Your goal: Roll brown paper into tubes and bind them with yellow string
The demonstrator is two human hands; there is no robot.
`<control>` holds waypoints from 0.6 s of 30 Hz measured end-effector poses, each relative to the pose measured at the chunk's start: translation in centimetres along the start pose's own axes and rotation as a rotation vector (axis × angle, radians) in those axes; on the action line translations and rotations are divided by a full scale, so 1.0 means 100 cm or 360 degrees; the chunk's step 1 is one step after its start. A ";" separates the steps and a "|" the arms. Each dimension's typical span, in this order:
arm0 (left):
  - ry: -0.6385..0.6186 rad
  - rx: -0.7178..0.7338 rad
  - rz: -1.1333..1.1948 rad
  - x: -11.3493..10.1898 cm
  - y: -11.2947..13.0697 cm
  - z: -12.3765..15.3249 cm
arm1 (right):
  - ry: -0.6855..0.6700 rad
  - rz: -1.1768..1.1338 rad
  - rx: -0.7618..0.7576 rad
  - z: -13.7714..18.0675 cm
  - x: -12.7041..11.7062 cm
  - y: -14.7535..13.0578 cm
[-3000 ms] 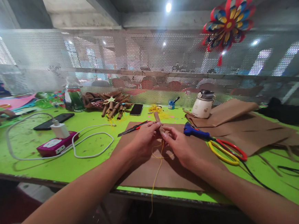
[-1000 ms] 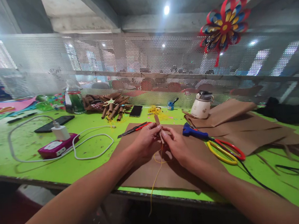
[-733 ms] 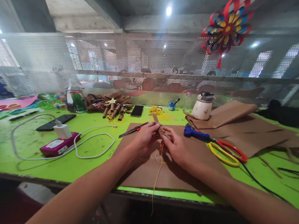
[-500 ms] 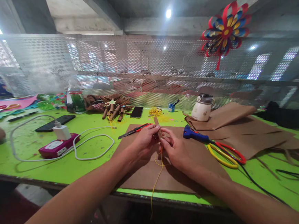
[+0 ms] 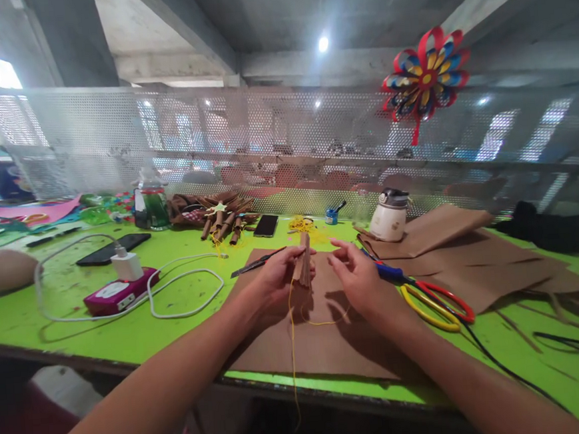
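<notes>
- Left hand [image 5: 293, 267]: fingers closed around a brown paper roll [image 5: 302, 269], held tilted above the brown sheet [image 5: 329, 341], at the centre of the work area.
- Right hand [image 5: 357, 272]: at 3 o'clock of the roll and apart from it; thumb and forefinger parted at a narrow gap, nothing visible between them.
- Risk, unwinding: the roll appears to rely on the left hand's grip alone; a slackened grip could let the layers spring loose.
- Risk, snagging: the yellow string [image 5: 292, 337] trails to 6 o'clock, past the near edge of the tabletop [image 5: 6, 316]; a caught tail could tug the roll askew.
- Risk, contact: a cutter [image 5: 253, 265] lies near at 10 o'clock; a careless reach could nick skin or string. The blue glue gun [image 5: 390, 274] sits close by the right hand; whether it is hot cannot be told.
- Materials: roll slim, ridged, matt, probably kraft paper; string thin and limp; sheet flat, smooth, straight-edged.
- Scissors [image 5: 405, 297] at 4 o'clock: smooth, looped handles, yellow and red.
</notes>
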State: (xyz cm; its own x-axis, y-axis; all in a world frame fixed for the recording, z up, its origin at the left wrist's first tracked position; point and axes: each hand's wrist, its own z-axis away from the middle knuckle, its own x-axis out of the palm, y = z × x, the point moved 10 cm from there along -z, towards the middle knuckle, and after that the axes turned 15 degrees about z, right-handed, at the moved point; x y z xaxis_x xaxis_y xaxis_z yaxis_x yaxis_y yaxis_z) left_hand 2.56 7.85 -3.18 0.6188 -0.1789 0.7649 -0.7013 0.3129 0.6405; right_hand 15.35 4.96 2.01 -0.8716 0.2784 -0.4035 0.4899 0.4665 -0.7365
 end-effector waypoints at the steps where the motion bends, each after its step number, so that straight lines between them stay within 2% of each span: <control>1: -0.0067 -0.0038 -0.0028 0.004 -0.002 0.001 | 0.0005 -0.0031 -0.0016 -0.006 -0.003 0.005; 5: -0.0247 -0.0151 -0.0056 0.012 -0.009 0.003 | 0.0024 -0.0070 0.0001 -0.020 -0.014 0.022; 11: -0.0312 -0.0215 -0.0121 0.018 -0.012 0.008 | 0.0118 -0.0010 -0.0118 -0.015 -0.027 0.004; 15: -0.0273 -0.0257 -0.0132 0.015 -0.016 0.009 | 0.0148 0.0062 -0.0223 -0.014 -0.032 -0.007; 18: -0.0183 -0.0275 -0.0126 0.007 -0.020 0.007 | 0.0096 0.0056 -0.0274 -0.022 -0.032 0.000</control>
State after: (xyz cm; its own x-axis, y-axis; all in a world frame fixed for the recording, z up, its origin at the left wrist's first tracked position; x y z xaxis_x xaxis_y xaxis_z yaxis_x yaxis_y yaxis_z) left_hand 4.14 6.47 -3.87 0.6180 -0.3116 0.7217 -0.5748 0.4473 0.6853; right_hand 18.13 5.88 4.48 -0.8539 0.3443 -0.3902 0.5201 0.5910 -0.6166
